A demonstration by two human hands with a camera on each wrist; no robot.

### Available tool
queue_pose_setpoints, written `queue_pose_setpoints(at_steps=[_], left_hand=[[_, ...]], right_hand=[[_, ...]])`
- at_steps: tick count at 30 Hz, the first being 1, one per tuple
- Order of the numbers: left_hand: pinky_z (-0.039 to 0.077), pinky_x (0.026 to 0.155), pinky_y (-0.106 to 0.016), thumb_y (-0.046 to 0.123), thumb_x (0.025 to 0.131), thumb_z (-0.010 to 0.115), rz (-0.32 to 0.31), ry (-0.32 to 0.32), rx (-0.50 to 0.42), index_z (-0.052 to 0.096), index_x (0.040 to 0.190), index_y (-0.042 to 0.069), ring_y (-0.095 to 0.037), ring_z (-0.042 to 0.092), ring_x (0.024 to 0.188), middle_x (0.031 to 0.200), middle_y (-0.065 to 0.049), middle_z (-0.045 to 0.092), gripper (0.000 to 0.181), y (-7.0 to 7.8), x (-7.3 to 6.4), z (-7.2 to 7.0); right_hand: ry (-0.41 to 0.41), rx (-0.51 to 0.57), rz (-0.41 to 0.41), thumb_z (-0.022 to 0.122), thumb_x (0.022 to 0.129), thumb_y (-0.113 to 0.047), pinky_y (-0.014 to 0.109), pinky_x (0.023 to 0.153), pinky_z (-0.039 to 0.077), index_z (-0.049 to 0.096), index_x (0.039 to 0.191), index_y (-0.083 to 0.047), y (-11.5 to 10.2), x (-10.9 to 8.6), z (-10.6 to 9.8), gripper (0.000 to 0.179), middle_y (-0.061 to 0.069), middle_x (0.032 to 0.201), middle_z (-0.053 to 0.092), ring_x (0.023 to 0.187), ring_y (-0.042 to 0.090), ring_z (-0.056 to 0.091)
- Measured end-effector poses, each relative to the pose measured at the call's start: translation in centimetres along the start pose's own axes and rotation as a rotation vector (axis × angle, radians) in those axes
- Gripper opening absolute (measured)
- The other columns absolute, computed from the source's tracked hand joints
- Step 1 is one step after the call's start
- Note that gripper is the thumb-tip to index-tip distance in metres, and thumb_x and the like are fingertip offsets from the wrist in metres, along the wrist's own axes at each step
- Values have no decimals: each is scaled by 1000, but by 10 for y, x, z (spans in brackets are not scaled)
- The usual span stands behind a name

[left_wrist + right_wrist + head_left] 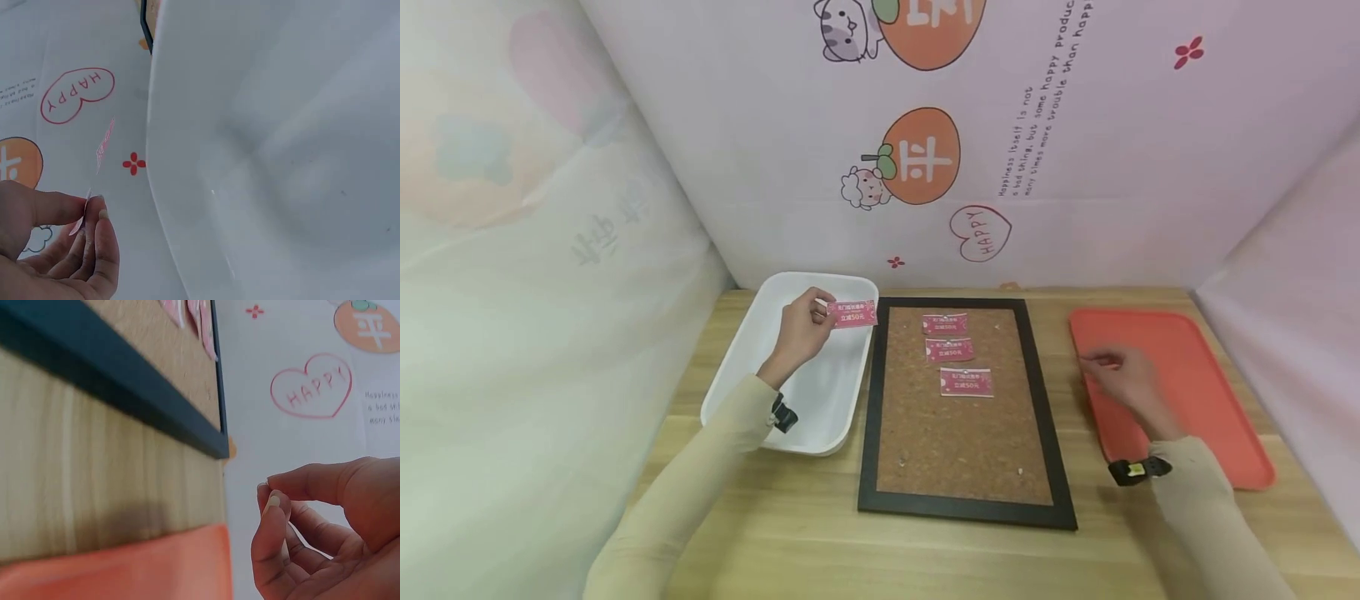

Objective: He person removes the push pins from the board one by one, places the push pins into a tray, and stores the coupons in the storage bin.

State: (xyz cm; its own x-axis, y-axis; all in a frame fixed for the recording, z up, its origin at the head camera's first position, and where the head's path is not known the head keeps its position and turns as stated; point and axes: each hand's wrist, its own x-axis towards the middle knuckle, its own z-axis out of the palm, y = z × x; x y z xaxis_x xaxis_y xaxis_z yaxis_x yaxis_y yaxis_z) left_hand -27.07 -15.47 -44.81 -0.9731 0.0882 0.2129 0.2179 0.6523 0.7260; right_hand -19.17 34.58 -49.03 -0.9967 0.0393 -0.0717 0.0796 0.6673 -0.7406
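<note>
My left hand (806,332) pinches a pink coupon (853,313) with white lettering between thumb and fingertips, over the white basin (713,392). In the left wrist view the coupon (106,144) shows nearly edge-on. Over the left edge of the red tray (1195,375), my right hand (1123,382) holds thumb and fingertips together. A tiny pale pin-like thing (267,481) shows at those fingertips, mostly hidden by them. Between the hands lies a black-framed cork board (958,442). Its upper part bears a top coupon (945,324), a middle coupon (949,349) and a lower coupon (967,382).
Small pins stick in the cork, such as the lower-left pin (902,461) and the lower-right pin (1020,472). All stands on a wooden table (820,533). A printed cloth (775,167) closes off the back and sides.
</note>
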Motion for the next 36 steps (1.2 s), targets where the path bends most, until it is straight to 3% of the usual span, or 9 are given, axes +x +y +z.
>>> queue_pose_setpoints(at_steps=[16, 23, 30, 36], left_hand=[[58, 73, -34, 1, 96, 60, -168, -50, 91, 62, 127, -1, -34, 72, 95, 108, -23, 73, 32, -42, 31, -2], [52, 66, -27, 2, 94, 61, -220, -85, 178, 62, 127, -2, -29, 68, 87, 105, -22, 72, 33, -62, 35, 5], [53, 76, -33, 3, 93, 61, -295, -128, 212, 61, 127, -2, -28, 63, 94, 108, -22, 68, 34, -76, 41, 9], [56, 85, -39, 1, 95, 60, -333, -146, 248, 59, 131, -4, -30, 62, 97, 110, -22, 67, 37, -78, 40, 12]], right_hand=[[15, 0, 56, 52, 109, -25, 27, 65, 62, 57, 135, 13, 31, -15, -11, 47, 39, 127, 60, 75, -1, 66], [22, -112, 140, 54, 107, -25, 27, 61, 58, 63, 130, 11, 47, -12, -16, 44, 35, 123, 66, 73, -3, 60], [31, -132, 163, 57, 105, -23, 27, 57, 56, 64, 128, 12, 60, -13, -18, 42, 34, 117, 69, 66, -1, 61], [32, -126, 186, 59, 105, -24, 27, 59, 58, 64, 129, 11, 65, -15, -20, 43, 31, 115, 72, 69, -3, 60]])
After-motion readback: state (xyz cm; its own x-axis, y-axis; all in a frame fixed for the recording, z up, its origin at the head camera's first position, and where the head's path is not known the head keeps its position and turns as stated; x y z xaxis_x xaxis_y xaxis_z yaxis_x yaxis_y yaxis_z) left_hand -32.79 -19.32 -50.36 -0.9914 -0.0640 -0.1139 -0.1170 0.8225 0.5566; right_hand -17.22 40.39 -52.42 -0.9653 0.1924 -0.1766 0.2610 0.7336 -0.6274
